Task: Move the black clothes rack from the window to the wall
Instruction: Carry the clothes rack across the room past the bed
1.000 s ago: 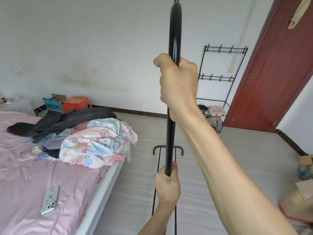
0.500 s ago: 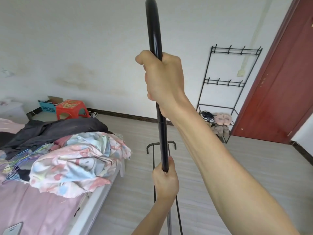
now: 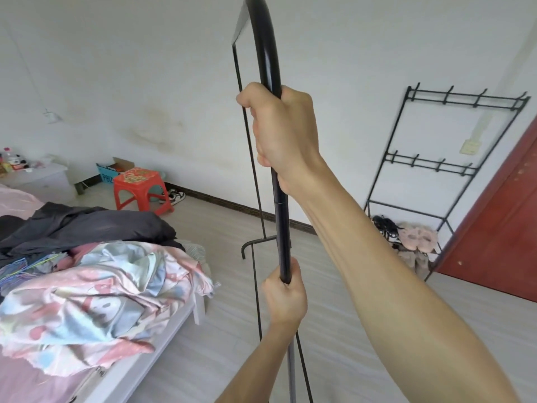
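Observation:
The black clothes rack point(image 3: 268, 50) fills the middle of the head view, its near upright pole running from the top edge down to the floor. My right hand point(image 3: 280, 132) is wrapped around the pole high up. My left hand point(image 3: 286, 296) grips the same pole lower down, where the black tube meets a grey section. The rack's far thin pole and curved foot point(image 3: 255, 245) show behind, over the grey plank floor. The white wall point(image 3: 174, 82) lies ahead.
A bed point(image 3: 139, 365) heaped with clothes and a patterned quilt lies at left. A red stool point(image 3: 139, 184) and a box stand by the wall. A black shoe-and-hook rack point(image 3: 430, 167) stands against the wall at right, beside a red-brown door point(image 3: 505, 222).
The view has moved forward and swung left: the bed slides out at left, the stool and wall come closer. The rack has turned, showing its far pole. Both hands keep their grip.

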Tool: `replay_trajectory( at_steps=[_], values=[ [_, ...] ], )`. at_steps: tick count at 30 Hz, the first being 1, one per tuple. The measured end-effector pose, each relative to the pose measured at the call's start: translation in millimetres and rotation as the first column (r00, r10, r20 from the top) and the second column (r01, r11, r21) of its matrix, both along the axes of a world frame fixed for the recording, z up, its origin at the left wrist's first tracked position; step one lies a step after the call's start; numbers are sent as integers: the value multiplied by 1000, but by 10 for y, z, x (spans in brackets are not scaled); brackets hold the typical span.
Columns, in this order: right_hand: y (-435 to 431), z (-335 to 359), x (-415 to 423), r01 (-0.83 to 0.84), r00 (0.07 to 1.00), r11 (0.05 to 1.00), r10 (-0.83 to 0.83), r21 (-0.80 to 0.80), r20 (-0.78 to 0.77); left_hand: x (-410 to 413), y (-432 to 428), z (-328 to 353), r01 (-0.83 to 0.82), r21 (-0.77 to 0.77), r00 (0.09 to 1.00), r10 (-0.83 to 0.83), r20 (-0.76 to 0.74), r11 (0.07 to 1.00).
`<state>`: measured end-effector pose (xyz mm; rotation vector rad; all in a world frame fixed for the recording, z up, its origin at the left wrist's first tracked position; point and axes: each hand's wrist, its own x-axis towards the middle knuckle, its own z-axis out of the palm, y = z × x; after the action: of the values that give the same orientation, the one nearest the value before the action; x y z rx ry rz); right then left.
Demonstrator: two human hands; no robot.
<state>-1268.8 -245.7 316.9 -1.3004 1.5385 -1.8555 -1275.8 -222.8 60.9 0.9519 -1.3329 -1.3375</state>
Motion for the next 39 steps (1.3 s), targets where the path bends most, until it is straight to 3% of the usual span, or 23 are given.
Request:
replay_trajectory(
  at_steps=[12,17,39],
  values=[
    [-1079,-68,-1894,138,985,989,-132,-50,108,-1725,-1359,-103,203,-55,978,-201,47,978],
    [-1516,-94,-2645,157,976,987,-148,-47,158,-2401,-1836,-126,211,-57,975,-205,86,976],
    [-3621,-135,-5914,-71,989,997,75,-36,128,-5658,-3879,-167,-43,-41,995,47,88,998]
  ],
)
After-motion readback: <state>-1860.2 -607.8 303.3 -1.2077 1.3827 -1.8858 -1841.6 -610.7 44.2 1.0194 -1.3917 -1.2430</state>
